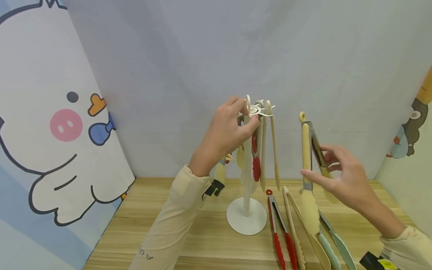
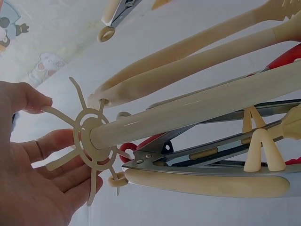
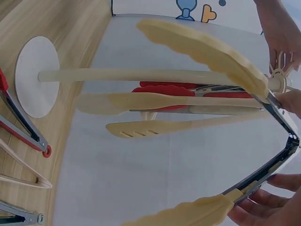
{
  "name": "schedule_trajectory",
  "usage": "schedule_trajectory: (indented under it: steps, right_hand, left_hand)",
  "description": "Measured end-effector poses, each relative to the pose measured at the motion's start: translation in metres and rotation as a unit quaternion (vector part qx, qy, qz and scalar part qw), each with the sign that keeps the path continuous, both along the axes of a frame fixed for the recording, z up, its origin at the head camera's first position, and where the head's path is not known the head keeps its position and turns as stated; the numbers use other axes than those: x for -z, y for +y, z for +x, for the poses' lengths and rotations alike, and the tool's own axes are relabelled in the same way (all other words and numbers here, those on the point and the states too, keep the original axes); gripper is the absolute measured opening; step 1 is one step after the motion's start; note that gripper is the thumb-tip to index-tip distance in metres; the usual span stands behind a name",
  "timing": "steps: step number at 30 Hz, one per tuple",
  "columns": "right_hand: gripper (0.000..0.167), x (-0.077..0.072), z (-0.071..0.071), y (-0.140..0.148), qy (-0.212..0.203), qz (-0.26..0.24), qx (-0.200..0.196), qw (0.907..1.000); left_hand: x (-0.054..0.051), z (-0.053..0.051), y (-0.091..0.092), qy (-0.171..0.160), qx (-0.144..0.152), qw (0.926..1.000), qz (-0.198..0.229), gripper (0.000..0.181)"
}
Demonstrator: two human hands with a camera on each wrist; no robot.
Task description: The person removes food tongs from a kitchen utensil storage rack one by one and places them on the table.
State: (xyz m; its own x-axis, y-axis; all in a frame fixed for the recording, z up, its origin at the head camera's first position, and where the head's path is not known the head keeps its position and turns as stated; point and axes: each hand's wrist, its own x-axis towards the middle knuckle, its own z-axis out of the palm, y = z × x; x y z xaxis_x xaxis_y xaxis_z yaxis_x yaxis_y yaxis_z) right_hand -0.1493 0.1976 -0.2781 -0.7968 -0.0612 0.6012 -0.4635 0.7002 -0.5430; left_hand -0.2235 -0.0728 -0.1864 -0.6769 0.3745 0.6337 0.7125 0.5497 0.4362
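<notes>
A white stand with a spoked hook ring at its top holds several hanging tongs. My left hand grips that ring, thumb on one spoke and fingers around the others. Beige tongs and red-tipped tongs hang from it, along with yellow-handled steel tongs. To the right of the stand, my right hand holds yellow tongs upright, ring end up, thumb on one arm and fingers on the other. Their arms stand spread in the right wrist view.
On the wooden table right of the round base lie red tongs, beige tongs and mint-green tongs. A pale wall rises behind, with a cartoon panel at left.
</notes>
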Motion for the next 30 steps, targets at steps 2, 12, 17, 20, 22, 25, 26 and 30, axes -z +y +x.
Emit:
schedule_trajectory:
  steps: [2, 12, 17, 20, 22, 25, 26, 30]
  right_hand:
    - [0.063, 0.001, 0.0, 0.002, -0.003, 0.001, 0.004, 1.0]
    - [0.066, 0.004, 0.002, 0.01, -0.013, 0.014, 0.025, 0.9995]
    - [0.066, 0.006, 0.003, 0.016, -0.02, 0.014, 0.029, 0.9993]
    - [0.065, 0.006, 0.004, 0.019, -0.024, 0.016, 0.033, 0.999]
    - [0.065, 0.007, 0.004, 0.02, -0.027, 0.019, 0.035, 0.9988]
    - [0.064, 0.008, 0.005, 0.022, -0.032, 0.021, 0.042, 0.9984]
    - [0.064, 0.009, 0.005, 0.023, -0.033, 0.02, 0.042, 0.9984]
    - [0.065, 0.011, 0.005, 0.026, -0.031, 0.023, 0.042, 0.9984]
  left_hand:
    - [0.0, 0.0, 0.0, -0.001, 0.0, 1.0, -0.001, 0.018]
    - [0.0, 0.0, 0.0, 0.0, 0.003, 1.0, 0.0, 0.019]
    - [0.0, 0.0, 0.0, 0.003, 0.001, 1.0, 0.0, 0.018]
    - [0.0, 0.0, 0.0, 0.003, 0.0, 1.0, 0.0, 0.018]
    - [0.001, 0.0, 0.0, 0.002, 0.0, 1.0, 0.0, 0.017]
    - [0.001, 0.0, 0.0, 0.0, 0.0, 1.0, 0.0, 0.017]
    - [0.001, 0.0, 0.0, -0.001, 0.0, 1.0, 0.0, 0.017]
    - [0.002, 0.0, 0.0, 0.0, 0.0, 1.0, 0.0, 0.017]
